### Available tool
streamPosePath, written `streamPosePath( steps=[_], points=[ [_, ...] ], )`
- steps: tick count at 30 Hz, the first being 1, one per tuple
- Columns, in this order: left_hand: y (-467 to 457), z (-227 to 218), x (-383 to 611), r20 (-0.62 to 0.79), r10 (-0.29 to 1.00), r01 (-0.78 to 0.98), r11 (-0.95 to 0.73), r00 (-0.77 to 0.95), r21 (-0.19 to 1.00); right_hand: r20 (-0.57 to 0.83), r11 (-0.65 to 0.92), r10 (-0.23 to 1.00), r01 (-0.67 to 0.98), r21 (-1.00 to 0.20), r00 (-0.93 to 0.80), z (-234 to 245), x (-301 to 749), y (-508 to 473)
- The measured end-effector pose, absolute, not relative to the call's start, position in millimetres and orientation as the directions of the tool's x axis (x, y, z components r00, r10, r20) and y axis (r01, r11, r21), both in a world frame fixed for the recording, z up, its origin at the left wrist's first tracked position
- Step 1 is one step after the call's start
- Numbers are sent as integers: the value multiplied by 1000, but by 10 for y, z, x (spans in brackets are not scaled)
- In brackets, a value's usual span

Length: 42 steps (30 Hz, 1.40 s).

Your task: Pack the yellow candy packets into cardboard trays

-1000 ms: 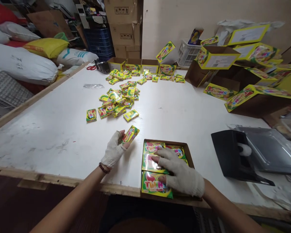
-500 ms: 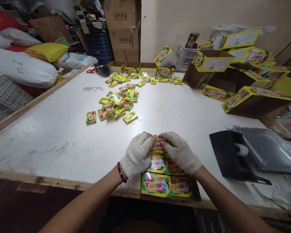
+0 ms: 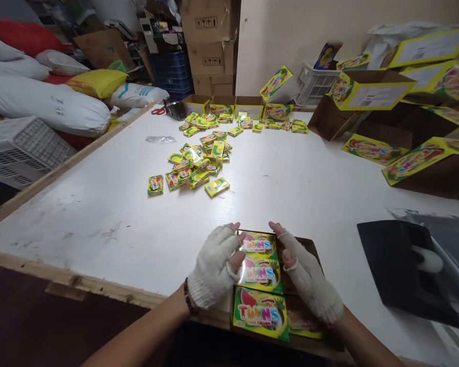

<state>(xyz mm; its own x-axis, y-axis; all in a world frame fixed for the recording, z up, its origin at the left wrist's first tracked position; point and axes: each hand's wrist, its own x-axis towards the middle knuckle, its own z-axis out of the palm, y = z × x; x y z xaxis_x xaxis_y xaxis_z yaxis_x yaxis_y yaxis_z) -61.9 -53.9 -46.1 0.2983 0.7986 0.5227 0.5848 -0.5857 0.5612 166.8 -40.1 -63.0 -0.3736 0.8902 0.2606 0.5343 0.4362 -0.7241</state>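
Observation:
A shallow brown cardboard tray (image 3: 314, 248) lies at the table's near edge, with yellow-green "TWINS" packets (image 3: 260, 312) laid flat inside it. My left hand (image 3: 215, 266), in a white fingerless glove, rests on the left side of the packet column, thumb on the middle packet (image 3: 260, 272). My right hand (image 3: 309, 279), gloved the same way, lies along the column's right side. Its fingers stretch toward the top packet (image 3: 258, 243), which sits between the fingertips of both hands. Neither hand is closed round anything.
A loose pile of the same small packets (image 3: 195, 165) lies mid-table, with more before a row of open boxes (image 3: 222, 104) at the back. Larger yellow display boxes (image 3: 367, 89) crowd the right. A black sheet (image 3: 398, 265) is near right; sacks (image 3: 53, 102) and a white basket (image 3: 23, 148) are left.
My left hand brought one packet from the table to the tray; both hands set it at the top of the left column and now spread flat beside it.

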Motion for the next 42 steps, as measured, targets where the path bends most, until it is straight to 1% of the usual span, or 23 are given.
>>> streamPosePath(
  steps=[1,3,5,6,8,11,13,14,16,18,19,21,23,27,30,31,32,34,36,37,39,41,42],
  points=[
    [-569,-476,-628,526,796,597,-587,300,548,281,462,880,550,-696,-384,-631,1681,-433],
    [-620,-536,-614,481,789,654,-599,383,462,324,551,831,592,-588,-452,-655,1644,-497],
    [-668,-627,-562,376,801,709,-592,466,383,326,616,787,638,-462,-524,-693,1554,-555],
    [-694,-676,-532,324,813,728,-579,483,368,312,631,775,659,-409,-549,-710,1508,-578],
    [-743,-764,-497,291,817,717,-577,499,392,289,654,756,681,-329,-587,-731,1441,-613],
    [-736,-860,-582,382,788,603,-615,482,508,287,698,715,673,-247,-637,-751,1421,-639],
    [-586,-891,-775,452,803,590,-593,388,548,291,720,691,663,-204,-661,-774,1428,-647],
    [-449,-892,-915,464,827,633,-548,316,546,287,727,684,660,-191,-671,-789,1429,-650],
    [-56,-857,-1257,461,877,779,-380,132,499,280,727,683,663,-175,-675,-817,1422,-656],
    [418,-775,-1617,350,929,894,-53,-119,445,293,724,683,673,-151,-669,-835,1409,-660],
    [646,-724,-1776,296,929,914,94,-223,394,306,724,679,677,-131,-667,-839,1401,-660],
    [1015,-630,-2006,213,939,934,201,-270,296,333,724,670,684,-93,-664,-838,1386,-659],
    [1215,-580,-2094,167,962,951,167,-215,259,337,721,669,688,-78,-663,-828,1375,-658],
    [1102,-586,-1918,204,973,960,46,-105,276,301,710,693,693,-126,-655,-816,1380,-664],
    [669,-547,-1613,273,962,954,-77,-6,291,318,680,729,696,-232,-606,-789,1413,-684],
    [486,-515,-1486,333,941,943,-156,53,293,348,651,755,698,-297,-556,-757,1421,-693],
    [295,-477,-1346,433,891,919,-277,136,281,378,608,790,695,-384,-483,-703,1425,-700],
    [-70,-390,-1034,631,703,817,-547,328,185,368,477,878,627,-616,-307,-522,1419,-698],
    [-369,-310,-719,688,544,683,-724,480,96,216,292,954,489,-822,-206,-265,1422,-650],
    [-487,-282,-581,681,510,629,-772,526,93,110,190,974,439,-878,-200,-131,1446,-605],
    [-664,-255,-376,657,527,573,-801,539,172,-30,65,977,429,-901,-211,94,1574,-492],
    [-786,-268,-286,605,592,542,-788,532,294,-92,56,964,525,-850,-251,208,1803,-404],
    [-834,-287,-279,549,613,519,-785,568,340,-120,78,950,590,-804,-288,217,1934,-385]
  ],
)
